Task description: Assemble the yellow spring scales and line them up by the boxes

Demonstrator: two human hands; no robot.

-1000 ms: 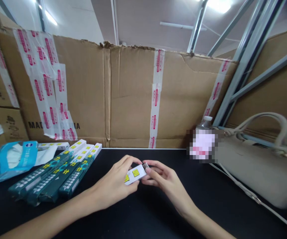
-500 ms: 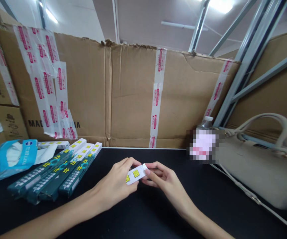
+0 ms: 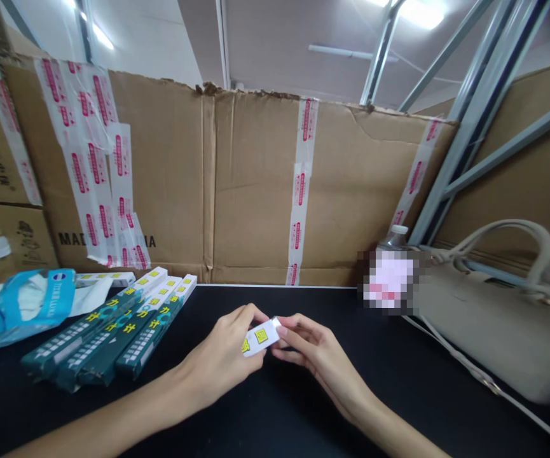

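My left hand (image 3: 227,340) is wrapped around a narrow white box (image 3: 262,337) printed with yellow squares and black characters. One end of this box sticks out past the fingers, tilted up to the right; the rest is hidden behind the hand. At that end, the thumb and fingers of my right hand (image 3: 310,343) press together on the white end flap. To the left lie several long dark-green and white boxes (image 3: 153,324) with yellow lettering, side by side on the black tabletop (image 3: 275,413).
A blue and white soft pack (image 3: 31,305) lies at the far left. On the right stand a capped bottle (image 3: 398,236), its label blurred, and a beige handbag (image 3: 508,331) with a trailing strap. A taped cardboard wall (image 3: 250,191) closes off the back.
The white flap at the box's end stood out more before and now sits closer to the box. My right fingers have shifted slightly; my left hand keeps its hold.
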